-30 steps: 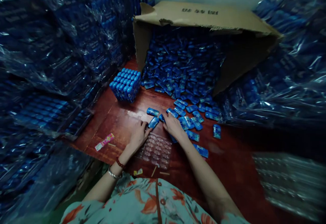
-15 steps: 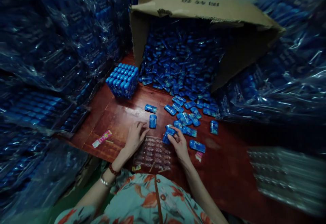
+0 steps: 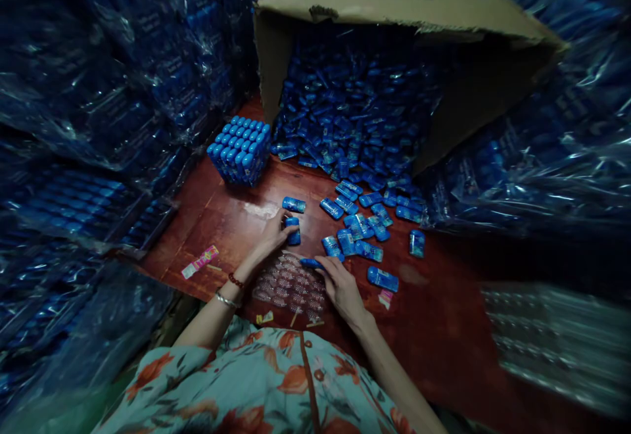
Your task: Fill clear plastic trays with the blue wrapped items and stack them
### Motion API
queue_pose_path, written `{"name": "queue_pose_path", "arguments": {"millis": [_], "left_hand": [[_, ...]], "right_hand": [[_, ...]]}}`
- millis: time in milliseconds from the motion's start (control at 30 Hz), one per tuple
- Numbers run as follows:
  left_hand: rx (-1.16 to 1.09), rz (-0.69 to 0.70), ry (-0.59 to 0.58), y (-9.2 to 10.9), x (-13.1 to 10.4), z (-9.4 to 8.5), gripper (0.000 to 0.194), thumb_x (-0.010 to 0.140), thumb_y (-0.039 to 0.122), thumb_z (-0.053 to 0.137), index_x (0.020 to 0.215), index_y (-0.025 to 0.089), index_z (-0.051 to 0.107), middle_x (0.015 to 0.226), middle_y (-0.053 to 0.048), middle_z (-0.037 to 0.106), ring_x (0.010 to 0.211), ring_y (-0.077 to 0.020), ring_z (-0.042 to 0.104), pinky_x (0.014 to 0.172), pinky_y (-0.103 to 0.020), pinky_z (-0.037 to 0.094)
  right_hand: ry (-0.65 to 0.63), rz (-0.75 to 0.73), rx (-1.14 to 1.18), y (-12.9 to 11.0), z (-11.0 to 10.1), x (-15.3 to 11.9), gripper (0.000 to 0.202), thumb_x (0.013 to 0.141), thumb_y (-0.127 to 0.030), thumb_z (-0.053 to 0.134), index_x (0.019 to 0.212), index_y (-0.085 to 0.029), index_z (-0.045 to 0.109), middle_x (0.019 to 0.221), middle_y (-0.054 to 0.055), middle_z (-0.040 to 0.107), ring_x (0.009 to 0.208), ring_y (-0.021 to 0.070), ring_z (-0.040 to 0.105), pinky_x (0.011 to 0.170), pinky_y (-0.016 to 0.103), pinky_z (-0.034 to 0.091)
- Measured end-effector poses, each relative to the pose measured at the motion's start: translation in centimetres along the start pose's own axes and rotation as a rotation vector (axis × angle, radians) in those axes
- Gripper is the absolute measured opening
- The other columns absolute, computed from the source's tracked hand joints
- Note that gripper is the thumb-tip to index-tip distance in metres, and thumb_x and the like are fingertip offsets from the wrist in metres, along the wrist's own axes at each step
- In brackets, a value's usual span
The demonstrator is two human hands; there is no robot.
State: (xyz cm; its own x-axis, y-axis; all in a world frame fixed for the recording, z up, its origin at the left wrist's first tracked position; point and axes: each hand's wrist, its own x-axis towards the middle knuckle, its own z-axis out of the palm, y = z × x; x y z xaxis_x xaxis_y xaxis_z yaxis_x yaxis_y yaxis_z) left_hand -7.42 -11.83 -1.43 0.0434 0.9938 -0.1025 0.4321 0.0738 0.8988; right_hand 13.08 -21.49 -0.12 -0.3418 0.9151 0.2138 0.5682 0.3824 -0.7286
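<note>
My left hand (image 3: 273, 233) has its fingers around a small blue container (image 3: 292, 231) at the table's middle. With my right hand (image 3: 341, 287) I pinch another blue container (image 3: 311, 263) over the upper right edge of a clear plastic tray (image 3: 288, 286). The tray lies close to my body, and its hollows look unfilled. One blue container (image 3: 294, 204) lies just beyond my left hand. Several loose blue containers (image 3: 358, 226) are scattered to the right, past my right hand.
An open cardboard box (image 3: 394, 0) spills many blue containers at the back. A block of upright blue containers (image 3: 240, 150) stands at back left. Plastic-wrapped stacks (image 3: 552, 151) rise on both sides. Clear trays (image 3: 557, 342) are at right; a pink wrapper (image 3: 200, 262) lies left.
My left hand has moved forward and closed on the upright-lying container. My right hand has shifted slightly left and turned its container over the tray. The view has shifted a little.
</note>
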Motion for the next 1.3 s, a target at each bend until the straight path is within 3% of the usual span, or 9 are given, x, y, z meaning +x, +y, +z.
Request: {"name": "queue_pose_path", "arguments": {"millis": [133, 233, 333, 600, 733, 800, 933, 1067, 1300], "left_hand": [[-0.147, -0.020, 0.166, -1.3, -2.2, -1.1, 0.028, 0.079, 0.030, 0.058, 0.104, 0.019, 0.054, 0.083, 0.001, 0.057, 0.074, -0.0121, 0.055, 0.068, -0.023, 0.045], [-0.002, 0.032, 0.228, -1.9, -3.7, -1.9, 0.029, 0.083, 0.029, 0.052, 0.109, 0.020, 0.059, 0.089, -0.002, 0.056, 0.083, -0.0148, 0.056, 0.078, -0.027, 0.045], [0.069, 0.036, 0.263, -2.4, -4.4, -2.6, 0.025, 0.083, 0.030, 0.051, 0.101, 0.019, 0.065, 0.090, -0.004, 0.052, 0.086, -0.0164, 0.055, 0.079, -0.029, 0.046], [-0.326, -0.104, 0.033, -4.1, -6.2, -4.5, 0.047, 0.067, 0.041, 0.068, 0.105, 0.015, 0.060, 0.106, -0.008, 0.062, 0.093, -0.0181, 0.059, 0.081, -0.030, 0.048], [-0.270, -0.095, 0.204, -2.9, -7.4, -4.5, 0.039, 0.070, 0.045, 0.066, 0.093, 0.014, 0.063, 0.091, -0.006, 0.065, 0.075, -0.0158, 0.060, 0.069, -0.028, 0.050], [-0.154, -0.021, 0.226, -1.6, -8.3, -4.2, 0.033, 0.073, 0.043, 0.065, 0.091, 0.015, 0.063, 0.085, -0.003, 0.065, 0.073, -0.0152, 0.060, 0.069, -0.027, 0.049], [0.107, 0.183, 0.063, 0.7, -9.8, -3.1, 0.022, 0.083, 0.036, 0.059, 0.094, 0.017, 0.061, 0.085, -0.002, 0.063, 0.078, -0.0146, 0.058, 0.073, -0.026, 0.048], [0.212, 0.266, -0.017, 1.7, -10.1, -2.1, 0.021, 0.091, 0.031, 0.046, 0.103, 0.018, 0.057, 0.089, -0.005, 0.060, 0.081, -0.0158, 0.057, 0.073, -0.026, 0.046], [0.139, 0.018, -0.004, 1.5, -8.0, -2.6, 0.025, 0.087, 0.039, 0.049, 0.090, 0.015, 0.057, 0.077, -0.002, 0.062, 0.069, -0.0147, 0.056, 0.064, -0.024, 0.043]], "right_hand": [[-0.209, -0.021, -0.291, -1.2, -1.2, 1.1, 0.051, 0.080, -0.001, 0.036, 0.123, -0.023, 0.052, 0.107, 0.009, 0.059, 0.098, 0.0202, 0.059, 0.085, 0.033, 0.051], [-0.328, -0.021, -0.432, -2.7, -1.8, 2.5, 0.056, 0.074, 0.003, 0.037, 0.122, -0.020, 0.053, 0.108, 0.010, 0.060, 0.099, 0.0211, 0.057, 0.087, 0.033, 0.049], [-0.393, 0.012, -0.516, -3.9, -2.0, 3.4, 0.059, 0.071, 0.006, 0.036, 0.122, -0.018, 0.053, 0.112, 0.012, 0.060, 0.103, 0.0223, 0.057, 0.087, 0.033, 0.048], [-0.404, 0.067, -0.495, -3.6, -2.1, 3.1, 0.051, 0.078, 0.001, 0.036, 0.121, -0.020, 0.053, 0.116, 0.011, 0.057, 0.098, 0.0211, 0.058, 0.080, 0.030, 0.049], [-0.395, 0.097, -0.466, -3.6, -2.1, 2.9, 0.044, 0.083, -0.004, 0.034, 0.120, -0.020, 0.053, 0.116, 0.011, 0.056, 0.098, 0.0203, 0.058, 0.079, 0.029, 0.049], [-0.416, 0.104, -0.464, -3.7, -2.1, 2.9, 0.043, 0.085, -0.005, 0.034, 0.120, -0.020, 0.053, 0.116, 0.011, 0.055, 0.099, 0.0198, 0.057, 0.080, 0.029, 0.049], [-0.451, 0.120, -0.479, -3.9, -2.2, 3.1, 0.043, 0.085, -0.005, 0.033, 0.123, -0.018, 0.051, 0.120, 0.012, 0.054, 0.104, 0.0198, 0.056, 0.084, 0.029, 0.047], [-0.493, 0.117, -0.488, -4.4, -2.5, 3.5, 0.046, 0.082, -0.002, 0.035, 0.123, -0.017, 0.051, 0.118, 0.012, 0.054, 0.107, 0.0192, 0.054, 0.089, 0.029, 0.045], [-0.524, 0.124, -0.517, -4.8, -2.8, 4.0, 0.055, 0.075, 0.002, 0.039, 0.126, -0.016, 0.049, 0.124, 0.013, 0.052, 0.112, 0.0205, 0.053, 0.091, 0.030, 0.044]]}}
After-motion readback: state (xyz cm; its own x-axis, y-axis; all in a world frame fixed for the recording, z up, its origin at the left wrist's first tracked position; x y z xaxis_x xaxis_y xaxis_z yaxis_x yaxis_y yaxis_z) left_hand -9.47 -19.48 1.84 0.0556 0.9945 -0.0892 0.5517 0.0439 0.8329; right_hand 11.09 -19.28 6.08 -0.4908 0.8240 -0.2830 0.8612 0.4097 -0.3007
